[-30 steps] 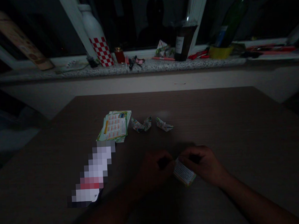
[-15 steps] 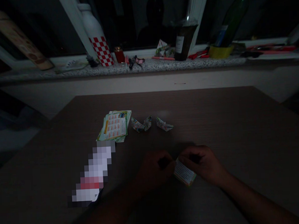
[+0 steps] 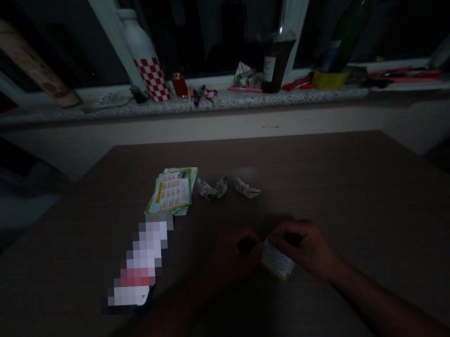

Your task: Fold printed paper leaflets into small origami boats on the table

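1. Change since the preceding second: none discernible in the printed paper piece (image 3: 278, 262) or its grip; only the head view has shifted slightly. Judged meaning: a steady hold or very fine finger work, the paper having gained no new shape.
2. Printed paper piece, one, small, text side up, coloured lower border. Between the two hands, over the near part of the worktop (image 3: 342, 182); whether it touches the surface cannot be told. Taken as dial centre below, 12 o'clock toward the window.
3. Left hand (image 3: 233, 251), at 9 o'clock. Thumb and forefinger closed in a pinch at the paper's upper left corner; remaining fingers curled, detail lost in shadow.
4. Right hand (image 3: 310, 249), at about 2 to 3 o'clock. Thumb laid over the paper's upper edge, forefinger bent to meet it; paper gripped between, with an open loop behind the fingertips.
5. Two-peaked folded paper (image 3: 213, 188), at 11 o'clock; one piece or two touching, cannot tell.
6. Single folded paper (image 3: 247, 188), between 11 and 12 o'clock, just beside item 5, apart from it.
7. Stack of printed cards (image 3: 171, 191), at 10 o'clock, edges uneven.
8. Phone-like slab (image 3: 144, 258), at 9 o'clock, well apart from the paper; face pixelated.
9. Checked bottle (image 3: 149, 57), on the windowsill (image 3: 229, 101), at 11 o'clock.
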Available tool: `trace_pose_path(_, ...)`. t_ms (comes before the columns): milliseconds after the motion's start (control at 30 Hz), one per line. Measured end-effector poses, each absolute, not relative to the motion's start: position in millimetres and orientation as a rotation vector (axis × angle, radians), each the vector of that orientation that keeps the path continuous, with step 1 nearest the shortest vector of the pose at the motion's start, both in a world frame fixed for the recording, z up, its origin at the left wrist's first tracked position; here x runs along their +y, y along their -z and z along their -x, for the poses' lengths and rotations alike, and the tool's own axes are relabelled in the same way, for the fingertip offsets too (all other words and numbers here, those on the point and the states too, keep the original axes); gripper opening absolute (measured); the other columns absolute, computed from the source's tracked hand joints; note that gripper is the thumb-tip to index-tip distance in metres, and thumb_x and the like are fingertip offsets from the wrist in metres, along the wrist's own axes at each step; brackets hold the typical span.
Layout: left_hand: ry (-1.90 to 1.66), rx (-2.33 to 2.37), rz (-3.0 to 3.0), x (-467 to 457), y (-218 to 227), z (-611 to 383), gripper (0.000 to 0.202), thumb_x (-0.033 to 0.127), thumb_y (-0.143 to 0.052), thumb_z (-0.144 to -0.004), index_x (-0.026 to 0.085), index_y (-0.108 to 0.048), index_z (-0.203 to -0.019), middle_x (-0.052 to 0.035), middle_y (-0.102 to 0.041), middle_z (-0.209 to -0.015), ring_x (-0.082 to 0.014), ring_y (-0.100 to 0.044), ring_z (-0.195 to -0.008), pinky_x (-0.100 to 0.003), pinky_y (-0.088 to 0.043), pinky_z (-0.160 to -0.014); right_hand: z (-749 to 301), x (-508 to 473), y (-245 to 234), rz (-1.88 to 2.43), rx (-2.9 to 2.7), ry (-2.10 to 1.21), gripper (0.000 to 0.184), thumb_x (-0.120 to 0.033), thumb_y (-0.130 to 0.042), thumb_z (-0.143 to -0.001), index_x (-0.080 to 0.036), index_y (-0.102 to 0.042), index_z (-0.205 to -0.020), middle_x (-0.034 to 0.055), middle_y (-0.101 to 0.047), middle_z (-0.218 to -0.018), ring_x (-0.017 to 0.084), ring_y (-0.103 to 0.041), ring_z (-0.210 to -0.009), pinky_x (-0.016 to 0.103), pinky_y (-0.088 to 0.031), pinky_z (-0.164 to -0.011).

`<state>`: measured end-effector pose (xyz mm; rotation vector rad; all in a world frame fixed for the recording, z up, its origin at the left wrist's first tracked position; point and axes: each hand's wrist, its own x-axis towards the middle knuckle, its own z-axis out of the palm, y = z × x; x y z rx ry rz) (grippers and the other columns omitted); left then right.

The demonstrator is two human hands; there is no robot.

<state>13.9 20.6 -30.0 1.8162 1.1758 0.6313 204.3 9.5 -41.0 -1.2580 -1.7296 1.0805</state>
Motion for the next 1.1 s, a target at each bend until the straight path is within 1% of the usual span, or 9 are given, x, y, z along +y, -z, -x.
trace_pose_path(167,-0.628,1.141,-1.818,20.4,29.6,-13.5,0.018,0.028,-0.056,-0.078,0.013,-0.063,-0.069,0.0006,-0.059,-0.061,-0.0106,-0.051,-0.056,-0.020,-0.036,-0.053,-204.4,9.4,40.9,1.260,-1.744,-1.069,0.017,-0.027,-0.058,-0.082,-0.017,-0.067,-0.071,0.0006,-0.064,-0.060,0.013,-0.057,-0.056,0.023,-0.046,-0.052)
trace_pose_path(333,-0.640,1.152,-1.803,20.7,28.9,-14.1,0.016,0.025,-0.057,-0.077,0.013,-0.063,-0.068,0.0005,-0.059,-0.061,-0.0107,-0.052,-0.057,-0.021,-0.037,-0.054,-204.3,9.0,41.1,1.254,-1.723,-1.106,0.018,-0.028,-0.058,-0.083,-0.017,-0.067,-0.072,0.0011,-0.064,-0.062,0.013,-0.058,-0.057,0.023,-0.046,-0.053)
trace_pose_path(533,-0.617,1.164,-1.824,19.5,29.6,-14.0,0.018,0.027,-0.056,-0.078,0.013,-0.063,-0.068,0.0008,-0.058,-0.061,-0.0106,-0.051,-0.057,-0.020,-0.036,-0.053,-204.2,8.9,41.5,1.261,-1.708,-1.116,0.017,-0.027,-0.058,-0.082,-0.016,-0.067,-0.072,0.0015,-0.063,-0.062,0.013,-0.057,-0.057,0.024,-0.045,-0.052)
trace_pose_path(733,-0.632,1.156,-1.823,19.7,29.7,-13.7,0.015,0.024,-0.056,-0.077,0.013,-0.063,-0.069,0.0010,-0.059,-0.061,-0.0099,-0.051,-0.057,-0.019,-0.036,-0.053,-204.1,9.3,41.1,1.262,-1.710,-1.133,0.017,-0.027,-0.058,-0.082,-0.016,-0.067,-0.072,0.0017,-0.064,-0.062,0.013,-0.056,-0.057,0.023,-0.045,-0.053)
trace_pose_path(1100,-0.615,1.158,-1.806,19.7,30.0,-14.2,0.018,0.026,-0.057,-0.078,0.012,-0.063,-0.069,0.0006,-0.059,-0.061,-0.0103,-0.051,-0.057,-0.020,-0.036,-0.053,-203.7,9.2,40.7,1.270,-1.717,-1.100,0.018,-0.028,-0.058,-0.081,-0.016,-0.067,-0.071,0.0021,-0.064,-0.061,0.013,-0.056,-0.055,0.023,-0.045,-0.051)
